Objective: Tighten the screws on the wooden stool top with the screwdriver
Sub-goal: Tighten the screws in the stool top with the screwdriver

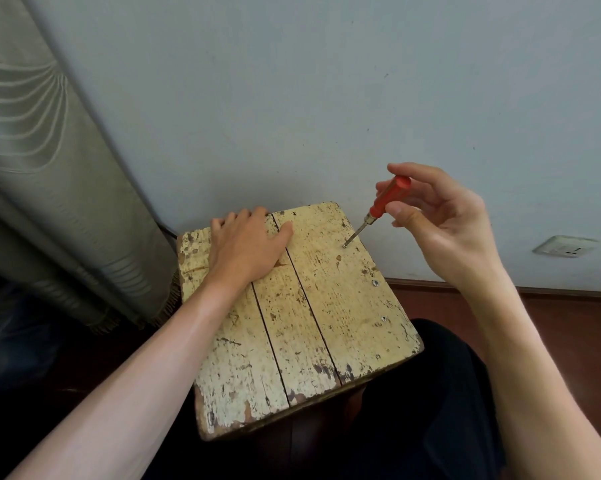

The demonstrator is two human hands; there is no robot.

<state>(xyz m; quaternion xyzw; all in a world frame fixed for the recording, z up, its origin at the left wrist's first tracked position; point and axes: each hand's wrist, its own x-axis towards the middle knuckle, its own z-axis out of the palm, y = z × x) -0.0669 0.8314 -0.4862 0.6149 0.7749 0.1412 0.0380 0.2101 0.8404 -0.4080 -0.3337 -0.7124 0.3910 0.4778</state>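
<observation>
On the stool top [327, 306], screwdriver [382, 209] tip against a screw [345, 246].

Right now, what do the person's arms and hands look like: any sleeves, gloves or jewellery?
Both are bare. The left hand and right hand wear no gloves, and no ring, watch or bracelet shows. The left forearm and right forearm are uncovered to the picture's edge, with no sleeve in view.

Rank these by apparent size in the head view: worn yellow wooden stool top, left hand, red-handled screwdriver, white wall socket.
1. Worn yellow wooden stool top.
2. Left hand.
3. Red-handled screwdriver and white wall socket: too alike; the socket is farther away, so unranked.
</observation>
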